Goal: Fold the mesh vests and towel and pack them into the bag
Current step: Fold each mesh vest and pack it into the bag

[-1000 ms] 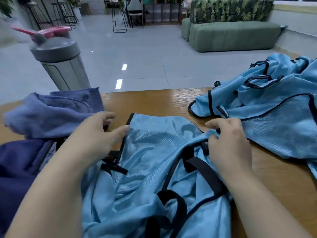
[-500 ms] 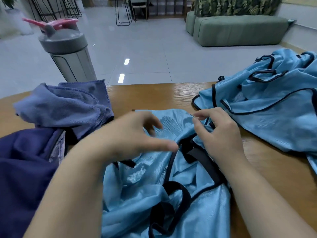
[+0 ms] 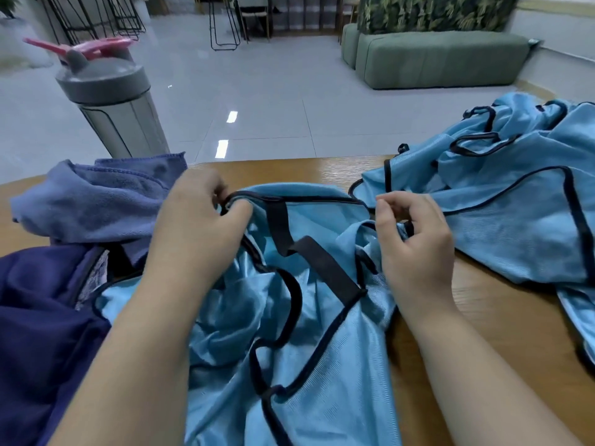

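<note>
Squaring near mesh vest (image 3: 322, 365) for folding: left hand (image 3: 199, 226) pinches its dark-trimmed edge, right hand (image 3: 415, 239) grips bunched fabric; next, pull edge taut.

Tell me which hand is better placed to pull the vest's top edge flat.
Left, probably. The left hand already pinches the near vest at its black-trimmed top edge; the right hand grips bunched fabric lower down.

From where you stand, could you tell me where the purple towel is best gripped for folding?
I'd grip the towel by its stitched far edge near the bottle, reaching over from above. That hem lies exposed on top of the bunched heap, while the near side sits against the bag.
</note>
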Action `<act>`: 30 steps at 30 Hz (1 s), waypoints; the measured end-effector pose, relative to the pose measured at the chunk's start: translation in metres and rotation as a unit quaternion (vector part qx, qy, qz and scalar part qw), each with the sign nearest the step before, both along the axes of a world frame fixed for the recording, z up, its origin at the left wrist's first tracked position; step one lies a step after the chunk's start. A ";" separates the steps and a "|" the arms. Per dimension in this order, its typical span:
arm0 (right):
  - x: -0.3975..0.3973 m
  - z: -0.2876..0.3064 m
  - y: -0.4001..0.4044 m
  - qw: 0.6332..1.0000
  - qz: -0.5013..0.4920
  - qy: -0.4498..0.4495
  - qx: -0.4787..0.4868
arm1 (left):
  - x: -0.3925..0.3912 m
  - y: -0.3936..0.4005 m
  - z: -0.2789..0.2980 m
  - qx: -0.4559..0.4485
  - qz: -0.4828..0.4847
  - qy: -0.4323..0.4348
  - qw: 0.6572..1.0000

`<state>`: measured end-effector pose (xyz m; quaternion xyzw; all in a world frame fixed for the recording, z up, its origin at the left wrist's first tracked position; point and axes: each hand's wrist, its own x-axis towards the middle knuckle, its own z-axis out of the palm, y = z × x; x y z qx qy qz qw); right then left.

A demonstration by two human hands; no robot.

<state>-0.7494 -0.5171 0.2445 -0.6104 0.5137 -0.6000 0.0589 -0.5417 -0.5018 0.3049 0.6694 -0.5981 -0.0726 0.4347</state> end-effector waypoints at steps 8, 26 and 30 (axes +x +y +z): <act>-0.002 0.001 -0.001 0.993 -0.004 -0.012 0.113 | -0.007 0.009 0.008 0.073 -0.164 0.159 0.971; 0.001 0.007 0.005 0.962 0.140 -0.060 0.227 | -0.029 0.007 -0.023 0.258 -0.197 -0.205 0.923; -0.001 0.004 0.004 0.974 0.114 -0.035 0.191 | -0.012 0.003 -0.021 0.033 -0.033 -0.045 0.998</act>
